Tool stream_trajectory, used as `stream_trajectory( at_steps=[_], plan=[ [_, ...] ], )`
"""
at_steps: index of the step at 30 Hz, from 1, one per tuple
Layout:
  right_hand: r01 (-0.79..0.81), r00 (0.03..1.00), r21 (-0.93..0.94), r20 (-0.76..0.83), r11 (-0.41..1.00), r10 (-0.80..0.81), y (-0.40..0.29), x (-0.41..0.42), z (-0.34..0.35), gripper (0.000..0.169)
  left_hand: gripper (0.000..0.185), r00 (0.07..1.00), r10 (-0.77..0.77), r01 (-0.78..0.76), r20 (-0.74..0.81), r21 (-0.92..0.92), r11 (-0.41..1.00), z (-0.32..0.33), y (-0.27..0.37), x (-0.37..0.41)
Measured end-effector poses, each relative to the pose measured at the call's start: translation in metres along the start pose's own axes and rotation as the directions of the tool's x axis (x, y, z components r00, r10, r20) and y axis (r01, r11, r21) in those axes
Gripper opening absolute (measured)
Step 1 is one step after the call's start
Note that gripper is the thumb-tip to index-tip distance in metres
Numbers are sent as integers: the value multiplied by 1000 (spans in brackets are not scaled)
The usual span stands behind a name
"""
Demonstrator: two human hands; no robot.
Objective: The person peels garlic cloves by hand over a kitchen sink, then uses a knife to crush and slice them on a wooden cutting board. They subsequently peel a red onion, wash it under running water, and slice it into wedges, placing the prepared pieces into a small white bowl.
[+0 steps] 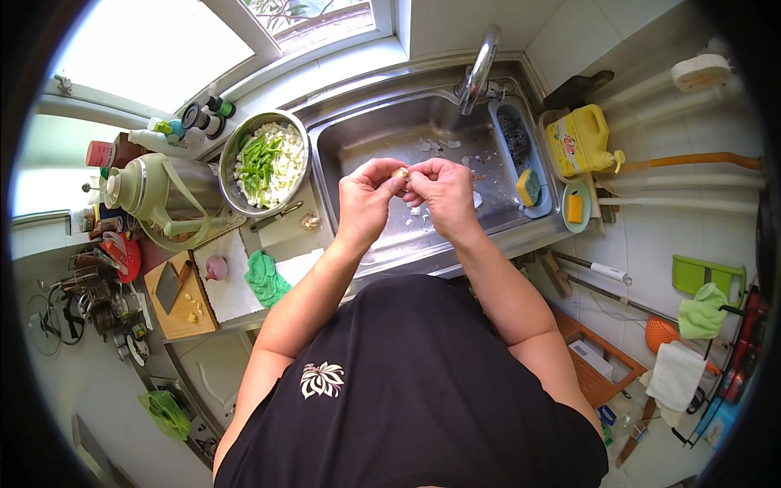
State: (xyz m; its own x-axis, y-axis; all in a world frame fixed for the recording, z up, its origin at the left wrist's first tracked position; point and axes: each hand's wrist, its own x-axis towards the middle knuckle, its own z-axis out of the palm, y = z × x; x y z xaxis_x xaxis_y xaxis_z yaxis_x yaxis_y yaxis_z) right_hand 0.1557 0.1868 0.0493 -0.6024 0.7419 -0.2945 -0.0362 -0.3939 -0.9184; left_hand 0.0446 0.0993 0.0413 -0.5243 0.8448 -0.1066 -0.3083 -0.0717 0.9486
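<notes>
Over the stainless steel sink (341, 143), my left hand (369, 198) pinches a small garlic clove (401, 173) between thumb and fingers. The fingertips of my right hand (448, 195) meet at the same clove and grip its edge; whether they hold skin or the clove itself is too small to tell. White and reddish scraps of skin (453, 144) lie scattered on the sink floor beneath. To the left of the sink, a garlic bulb (309, 221) rests on the counter near a peeler or small knife (277, 216).
A steel bowl (227, 177) of chopped white and green vegetables stands left of the sink, beside a thermos flask (143, 186). A cleaver (167, 287) and peeled cloves (193, 318) lie on a wooden board (183, 328). The faucet (482, 67) rises behind the sink; a yellow bottle (576, 140) stands right.
</notes>
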Motion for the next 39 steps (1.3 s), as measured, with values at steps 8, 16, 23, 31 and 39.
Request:
stream_trajectory(
  at_steps=[8, 16, 23, 31, 39],
  plan=[
    [-93, 995, -15, 23, 996, 93, 1, 8, -11, 7, 15, 994, -112, 111, 6, -184, 977, -5, -15, 3],
    [108, 982, -146, -141, 983, -129, 5, -4, 0, 11, 12, 967, -229, 253, 112, -522, 814, -14, -20, 9],
    [356, 834, -705, -56, 613, -549, 13, 7, -33, 11, 16, 967, -253, 245, 19, -328, 912, -20, -9, 10],
    [88, 981, -371, 193, 924, -16, -17, 6, -27, 12, 16, 984, 103, -160, 148, 456, 875, -1, 6, -1],
    [129, 973, -365, 226, 922, -46, -16, 2, -25, 16, 9, 992, 7, -61, 129, 416, 908, -5, 7, -3]
  ],
)
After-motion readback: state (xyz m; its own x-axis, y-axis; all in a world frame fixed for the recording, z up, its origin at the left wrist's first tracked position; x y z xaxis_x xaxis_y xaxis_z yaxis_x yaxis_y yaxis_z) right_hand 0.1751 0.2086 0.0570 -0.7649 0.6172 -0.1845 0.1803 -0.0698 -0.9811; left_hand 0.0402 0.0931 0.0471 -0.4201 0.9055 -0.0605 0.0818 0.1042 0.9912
